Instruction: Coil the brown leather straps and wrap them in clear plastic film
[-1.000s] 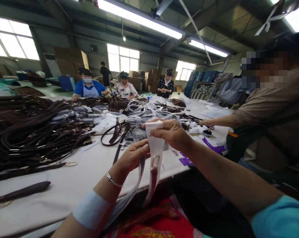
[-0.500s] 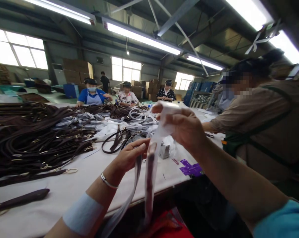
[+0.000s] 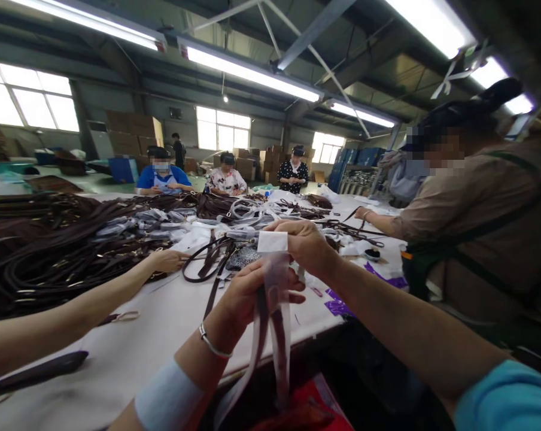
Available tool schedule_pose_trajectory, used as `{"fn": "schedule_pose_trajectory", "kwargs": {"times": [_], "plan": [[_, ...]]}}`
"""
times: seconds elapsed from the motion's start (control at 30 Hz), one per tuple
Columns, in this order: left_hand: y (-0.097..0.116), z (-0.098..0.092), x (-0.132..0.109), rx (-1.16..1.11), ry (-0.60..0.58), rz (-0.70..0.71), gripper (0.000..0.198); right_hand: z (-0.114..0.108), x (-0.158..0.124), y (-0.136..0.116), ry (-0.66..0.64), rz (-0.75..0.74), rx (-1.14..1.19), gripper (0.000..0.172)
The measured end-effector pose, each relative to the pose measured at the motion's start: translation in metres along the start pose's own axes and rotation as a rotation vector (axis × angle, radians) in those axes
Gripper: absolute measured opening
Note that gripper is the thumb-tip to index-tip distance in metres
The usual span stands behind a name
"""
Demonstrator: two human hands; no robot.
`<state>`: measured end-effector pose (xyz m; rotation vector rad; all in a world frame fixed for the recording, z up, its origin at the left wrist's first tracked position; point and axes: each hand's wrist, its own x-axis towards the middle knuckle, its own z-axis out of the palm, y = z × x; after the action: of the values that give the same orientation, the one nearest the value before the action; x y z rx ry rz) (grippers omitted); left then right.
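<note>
A dark strap in a translucent plastic sleeve (image 3: 279,341) hangs in a loop below my hands, its lower part dropping past the table edge. My left hand (image 3: 243,293), with a bracelet and a pale band on the forearm, is closed around the sleeved strap just below its top. Above it, my right hand (image 3: 310,248) pinches the white folded end (image 3: 273,242) of the sleeve. A thin brown strap loop (image 3: 196,269) and a speckled grey item (image 3: 243,257) lie on the table behind my left hand.
A big heap of dark straps (image 3: 73,239) with metal clasps covers the table's left side; wrapped straps (image 3: 252,209) lie mid-table. Another person's arm (image 3: 118,281) reaches in from the left. A co-worker (image 3: 486,209) stands close at right. Purple plastic (image 3: 337,304) sits near the edge.
My right hand has come down, and the sleeve's white end now lies flat and folded. Another person's arm has entered from the left, reaching to the strap heap.
</note>
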<state>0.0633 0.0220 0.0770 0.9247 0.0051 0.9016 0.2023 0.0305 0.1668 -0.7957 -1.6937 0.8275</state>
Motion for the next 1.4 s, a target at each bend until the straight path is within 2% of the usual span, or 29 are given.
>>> {"fn": "schedule_pose_trajectory", "kwargs": {"times": [0.1,0.2,0.33,0.63,0.8,0.87,0.93,1.03,1.1,1.17,1.23,1.4], "plan": [[-0.01,-0.005,-0.003,-0.09,0.024,-0.024,0.031,-0.005,-0.005,0.007,0.033,0.037,0.036,0.023],[-0.018,-0.008,-0.005,-0.078,0.037,-0.028,0.036,-0.008,-0.009,0.014,0.103,0.084,0.039,0.026],[-0.027,-0.007,-0.005,0.02,0.082,-0.066,0.015,-0.009,-0.017,0.025,0.197,0.187,0.076,0.033],[-0.044,-0.01,-0.015,0.074,0.242,-0.256,0.019,-0.009,-0.034,0.071,0.321,0.217,0.253,0.04],[-0.062,-0.017,-0.025,0.108,0.359,-0.406,0.026,-0.017,-0.049,0.119,0.229,0.268,-0.094,0.056],[-0.075,-0.026,-0.031,0.211,0.44,-0.442,0.027,-0.028,-0.061,0.143,0.16,0.357,-0.198,0.054],[-0.087,-0.04,-0.04,0.304,0.549,-0.461,0.029,-0.046,-0.076,0.168,0.089,0.467,-0.347,0.042],[-0.1,-0.065,-0.055,0.363,0.729,-0.489,0.032,-0.086,-0.102,0.202,0.044,0.637,-0.619,0.021],[-0.105,-0.077,-0.063,0.391,0.81,-0.496,0.032,-0.114,-0.115,0.221,0.042,0.748,-0.793,0.02],[-0.109,-0.082,-0.065,0.426,0.836,-0.49,0.031,-0.134,-0.121,0.238,0.027,0.848,-0.934,0.027],[-0.113,-0.082,-0.062,0.47,0.822,-0.48,0.029,-0.143,-0.118,0.254,-0.011,0.914,-1.036,0.034],[-0.12,-0.079,-0.051,0.494,0.823,-0.464,0.024,-0.135,-0.101,0.285,-0.098,0.962,-1.17,0.044]]}}
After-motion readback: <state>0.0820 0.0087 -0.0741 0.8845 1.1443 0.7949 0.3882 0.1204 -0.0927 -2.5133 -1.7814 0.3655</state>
